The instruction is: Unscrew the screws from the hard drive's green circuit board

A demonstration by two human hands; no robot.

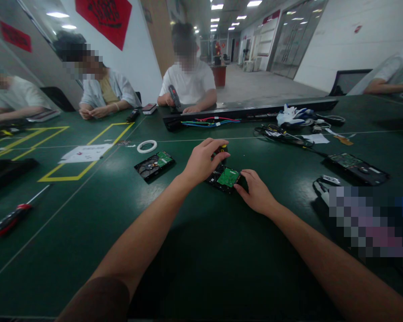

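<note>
A hard drive [227, 177] with a green circuit board lies on the green table in front of me. My left hand [203, 162] reaches over its far left side, fingers and thumb closed around a short dark tool [223, 149] with yellow on it, possibly a stubby screwdriver. The tool's lower end is mostly hidden. With thumb and fingers, my right hand [255, 191] grips the right edge of the drive. To the left of my hands, a second hard drive [155, 166] rests apart on the table.
A white tape roll [147, 146], a paper sheet [86, 153] and a red-black screwdriver [17, 215] lie leftward. On the right are another hard drive [356, 169], cables and white gloves [291, 115]. A long black bar [251, 115] crosses the back. Opposite, a person holds a power screwdriver [174, 97].
</note>
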